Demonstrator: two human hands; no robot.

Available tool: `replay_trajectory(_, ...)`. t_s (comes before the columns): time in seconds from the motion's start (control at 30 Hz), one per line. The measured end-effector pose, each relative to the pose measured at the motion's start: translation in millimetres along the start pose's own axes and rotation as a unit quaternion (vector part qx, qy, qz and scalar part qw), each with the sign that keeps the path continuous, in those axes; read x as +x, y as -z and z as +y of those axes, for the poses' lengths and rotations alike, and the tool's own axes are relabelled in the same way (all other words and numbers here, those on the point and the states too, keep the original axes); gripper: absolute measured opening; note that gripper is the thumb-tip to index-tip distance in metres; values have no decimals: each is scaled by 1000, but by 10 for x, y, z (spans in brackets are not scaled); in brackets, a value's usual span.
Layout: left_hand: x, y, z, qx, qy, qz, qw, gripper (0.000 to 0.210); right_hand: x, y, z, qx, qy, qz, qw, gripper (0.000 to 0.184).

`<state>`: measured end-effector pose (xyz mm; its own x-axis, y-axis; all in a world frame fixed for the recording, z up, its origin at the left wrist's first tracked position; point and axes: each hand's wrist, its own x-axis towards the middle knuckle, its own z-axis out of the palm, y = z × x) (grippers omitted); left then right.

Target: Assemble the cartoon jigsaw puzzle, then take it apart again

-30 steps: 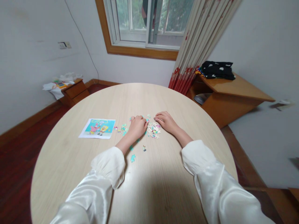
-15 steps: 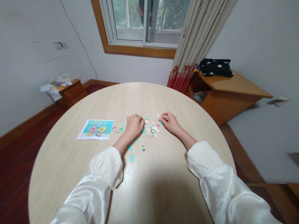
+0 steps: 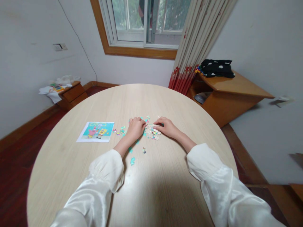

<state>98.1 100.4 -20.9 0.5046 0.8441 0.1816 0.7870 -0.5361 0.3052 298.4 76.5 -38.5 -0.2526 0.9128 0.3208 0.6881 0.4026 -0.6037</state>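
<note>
Several jigsaw puzzle pieces lie in a loose pile (image 3: 153, 135) near the middle of the round table (image 3: 165, 176), many with their pale backs up. At the pile's left edge is my left hand (image 3: 136, 127), its fingers curled and the fingertips close together; what they hold, if anything, is too small to make out. From the right, my right hand (image 3: 167, 126) reaches over the pile, thumb and fingers bent but apart. Its fingertips are at the pale pieces. A teal puzzle piece (image 3: 133, 161) lies nearer to me, with a dark-and-white piece (image 3: 144, 150) beyond it.
Left of the pieces lies a printed cartoon picture (image 3: 97, 131). A few coloured pieces (image 3: 122, 130) sit between it and my left hand. Beyond the table are a small cabinet (image 3: 74, 94) at left, a wooden desk (image 3: 234, 86) at right and a curtain (image 3: 189, 47).
My right hand has moved left, from the pile's right side onto the pale pieces, and its fingers have parted. The left hand stays nearly in place. The whole view has shifted slightly.
</note>
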Motion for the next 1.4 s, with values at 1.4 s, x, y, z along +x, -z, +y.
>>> replay_trajectory(1.4, -56, 386, -513, 28, 166, 30, 985, 23, 22, 188, -58, 191, -112, -85, 972, 27)
